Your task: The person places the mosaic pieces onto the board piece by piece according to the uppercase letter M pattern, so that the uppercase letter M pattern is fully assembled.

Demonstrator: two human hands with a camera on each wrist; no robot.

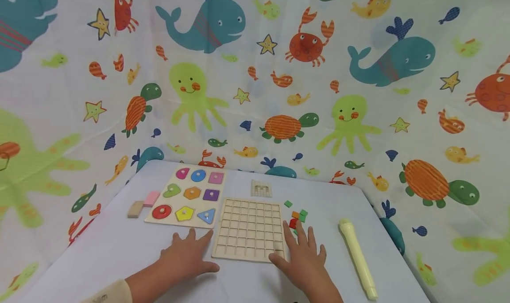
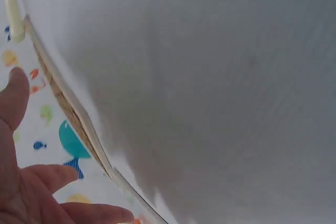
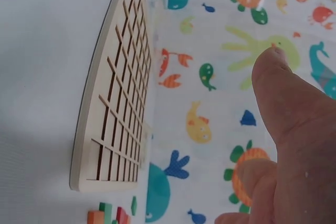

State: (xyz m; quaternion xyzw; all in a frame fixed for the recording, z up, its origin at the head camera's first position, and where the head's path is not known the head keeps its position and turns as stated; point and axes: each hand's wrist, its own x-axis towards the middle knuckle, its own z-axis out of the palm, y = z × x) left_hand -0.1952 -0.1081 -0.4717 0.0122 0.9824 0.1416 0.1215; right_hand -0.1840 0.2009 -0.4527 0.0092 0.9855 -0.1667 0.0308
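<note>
My left hand (image 1: pixel 184 255) is held with its fingers spread, just left of a wooden grid board (image 1: pixel 249 230) and in front of a shape puzzle board (image 1: pixel 153 219). At the grid board's right front corner, my right hand (image 1: pixel 303 259) has its fingers spread too, and its thumb overlaps that corner in the head view. Neither hand holds anything. Beyond the right fingertips lie several small coloured tiles, among them a red tile (image 1: pixel 293 223), an orange tile (image 1: pixel 295 215) and a green tile (image 1: pixel 288 203). The right wrist view shows the grid board (image 3: pixel 107 129) with raised square dividers.
A pale yellow stick (image 1: pixel 357 258) lies at the right of the white table (image 1: pixel 239 289). Left of the puzzle are a pink block (image 1: pixel 151 199) and a tan block (image 1: pixel 135 209). A small wooden piece with bars (image 1: pixel 261 189) lies behind the grid. A sea-animal curtain (image 1: pixel 247 103) surrounds the table.
</note>
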